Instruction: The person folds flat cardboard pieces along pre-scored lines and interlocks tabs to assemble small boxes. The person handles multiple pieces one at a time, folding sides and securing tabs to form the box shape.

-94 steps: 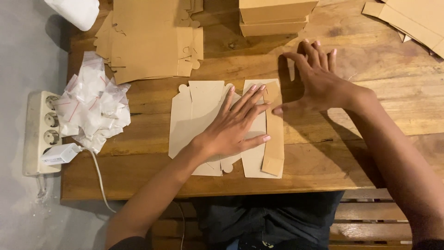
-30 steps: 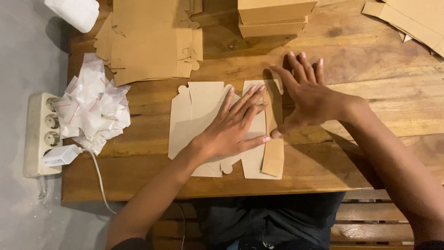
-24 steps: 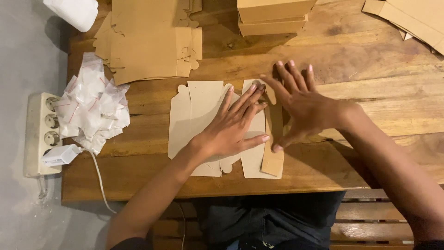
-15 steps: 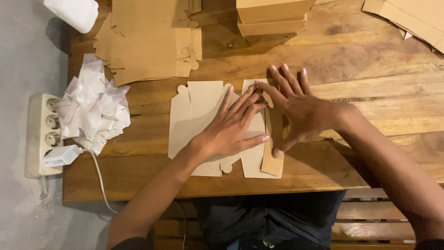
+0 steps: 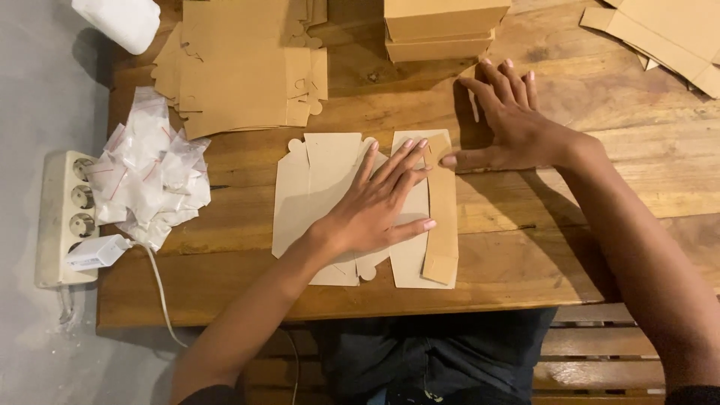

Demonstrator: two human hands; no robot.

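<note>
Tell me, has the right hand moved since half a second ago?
Yes. The right hand has moved right and away from the body, off the folded flap, toward the stacked boxes.

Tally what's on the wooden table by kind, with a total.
Flat pale cardboard box blank under the left hand: 1
Stack of brown cardboard cut-outs: 1
Folded brown cardboard boxes: 2
Pile of small clear plastic bags: 1
Loose cardboard sheets, far corner: 1 group
Total: 6
</note>
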